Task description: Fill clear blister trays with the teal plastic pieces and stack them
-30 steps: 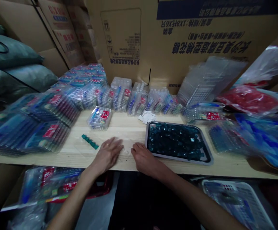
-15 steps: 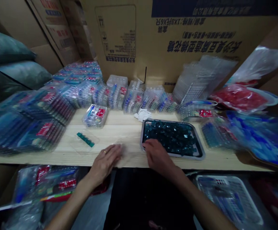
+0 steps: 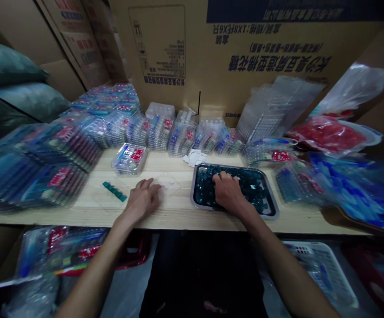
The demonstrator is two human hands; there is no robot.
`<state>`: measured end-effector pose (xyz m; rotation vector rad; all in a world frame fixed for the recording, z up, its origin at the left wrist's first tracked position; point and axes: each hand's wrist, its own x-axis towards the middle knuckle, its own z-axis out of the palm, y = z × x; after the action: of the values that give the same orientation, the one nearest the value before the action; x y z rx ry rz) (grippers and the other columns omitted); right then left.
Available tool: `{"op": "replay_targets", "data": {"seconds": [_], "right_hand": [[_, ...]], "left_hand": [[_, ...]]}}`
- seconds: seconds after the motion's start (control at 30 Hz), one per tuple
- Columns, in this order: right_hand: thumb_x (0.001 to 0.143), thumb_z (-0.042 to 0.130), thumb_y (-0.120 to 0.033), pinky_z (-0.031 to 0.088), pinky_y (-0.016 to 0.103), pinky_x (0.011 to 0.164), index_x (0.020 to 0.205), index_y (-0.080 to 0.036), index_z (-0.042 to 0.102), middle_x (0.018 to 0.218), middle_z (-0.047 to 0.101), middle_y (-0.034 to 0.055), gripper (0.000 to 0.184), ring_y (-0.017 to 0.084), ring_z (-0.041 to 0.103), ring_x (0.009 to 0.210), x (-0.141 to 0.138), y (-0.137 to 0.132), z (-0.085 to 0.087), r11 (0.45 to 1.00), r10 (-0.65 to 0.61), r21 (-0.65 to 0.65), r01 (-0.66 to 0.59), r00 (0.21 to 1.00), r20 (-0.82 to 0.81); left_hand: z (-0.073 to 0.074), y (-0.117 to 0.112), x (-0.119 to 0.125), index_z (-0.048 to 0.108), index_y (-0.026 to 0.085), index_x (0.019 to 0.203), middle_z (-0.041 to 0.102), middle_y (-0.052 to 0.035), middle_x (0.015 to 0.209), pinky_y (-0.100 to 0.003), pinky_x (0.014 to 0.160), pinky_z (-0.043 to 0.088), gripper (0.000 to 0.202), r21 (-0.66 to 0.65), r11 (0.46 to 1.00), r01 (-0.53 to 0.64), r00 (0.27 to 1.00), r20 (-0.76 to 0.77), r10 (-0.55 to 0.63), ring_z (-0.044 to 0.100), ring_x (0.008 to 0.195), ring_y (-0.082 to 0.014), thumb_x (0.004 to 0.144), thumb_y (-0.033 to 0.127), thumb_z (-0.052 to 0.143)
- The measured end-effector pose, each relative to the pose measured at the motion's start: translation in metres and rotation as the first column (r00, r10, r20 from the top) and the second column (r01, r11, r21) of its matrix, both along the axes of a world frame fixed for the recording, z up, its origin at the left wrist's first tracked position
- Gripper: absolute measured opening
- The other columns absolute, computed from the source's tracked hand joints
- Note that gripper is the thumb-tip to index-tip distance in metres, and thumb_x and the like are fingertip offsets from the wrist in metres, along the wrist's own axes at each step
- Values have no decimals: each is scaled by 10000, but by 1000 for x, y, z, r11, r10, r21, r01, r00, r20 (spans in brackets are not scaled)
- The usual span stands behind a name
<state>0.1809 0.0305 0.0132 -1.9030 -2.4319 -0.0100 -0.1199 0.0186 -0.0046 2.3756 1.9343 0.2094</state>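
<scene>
My right hand [image 3: 227, 191] reaches into the grey metal tray [image 3: 273, 209] of small teal pieces [image 3: 256, 187], fingers curled down among them; I cannot see what they grip. My left hand [image 3: 143, 197] rests on the wooden bench with its fingers on a clear plastic blister shell [image 3: 168, 183]. A short row of teal pieces [image 3: 114, 191] lies in another clear shell just left of that hand. A filled clear pack [image 3: 129, 159] with blue and red contents sits behind it.
Rows of filled packs [image 3: 79, 145] line the left and back of the bench. Stacked empty clear trays [image 3: 274, 110], a red bag [image 3: 331, 132] and blue bags [image 3: 354, 190] crowd the right. Large cardboard boxes [image 3: 245, 53] form the back wall. A basket [image 3: 321, 274] sits below.
My right hand moved from the bench edge to the right and forward into the tray of teal pieces. My left hand slid forward a little onto the clear shell.
</scene>
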Motion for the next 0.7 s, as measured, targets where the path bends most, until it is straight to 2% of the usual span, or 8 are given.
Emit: {"op": "replay_targets", "data": {"seconds": [0.1,0.17,0.27,0.4,0.53,0.63,0.7], "right_hand": [[828,465,-71,315,392,793,1063,-125,576,1087,551,179,266,302,527,984,0,0,-1,1000,10,-18,-9,1000,13],[819,450,-43,309,387,793,1034,-120,575,1069,559,173,260,292,533,972,0,1,0,1000,-4,-23,4,1000,14],[870,394,-45,302,377,790,1043,-126,575,1041,571,155,264,267,540,944,4,1,1,999,-41,-11,41,999,-9],[926,410,-145,300,377,801,1024,-141,595,1075,556,156,210,281,517,988,14,-5,2,999,38,1,-38,999,12],[925,376,-93,316,357,799,1022,-136,594,1026,585,137,242,250,537,940,21,-8,-1,999,24,-33,-24,1000,-8],[938,369,-100,334,339,814,1055,-134,586,1029,606,130,249,235,557,952,23,-7,-2,999,-17,-29,15,997,-70],[936,411,-145,342,351,821,1049,-127,592,1056,606,150,215,256,561,975,22,-6,-2,999,-26,-27,25,998,-52]], "left_hand": [[3,-10,1,578,241,1284,591,-133,1238,-427,921,486,454,-146,987,61,997,-38,-67,599,1100,-297,832,194,561],[1,-22,20,543,207,1291,583,-136,1160,-387,811,517,424,-184,983,-2,999,-34,-4,648,934,-262,874,281,552],[-8,-39,54,501,148,1274,555,-141,1120,-351,694,521,441,-144,985,-93,992,68,104,655,795,-228,923,413,501],[-19,-43,75,531,156,1186,566,-109,1033,-326,714,521,313,-41,997,-65,964,255,73,643,807,-203,948,346,457],[-27,-34,73,593,174,1079,576,-90,1008,-323,724,528,218,-18,1000,-17,942,334,22,628,765,-181,922,276,482],[-29,-25,68,605,160,1130,601,-106,1019,-342,804,524,265,31,996,-80,923,380,62,640,855,-202,914,214,461],[-27,-18,64,632,160,1107,603,-108,1016,-347,820,517,275,26,991,-131,921,372,112,643,876,-209,917,198,437]]}}
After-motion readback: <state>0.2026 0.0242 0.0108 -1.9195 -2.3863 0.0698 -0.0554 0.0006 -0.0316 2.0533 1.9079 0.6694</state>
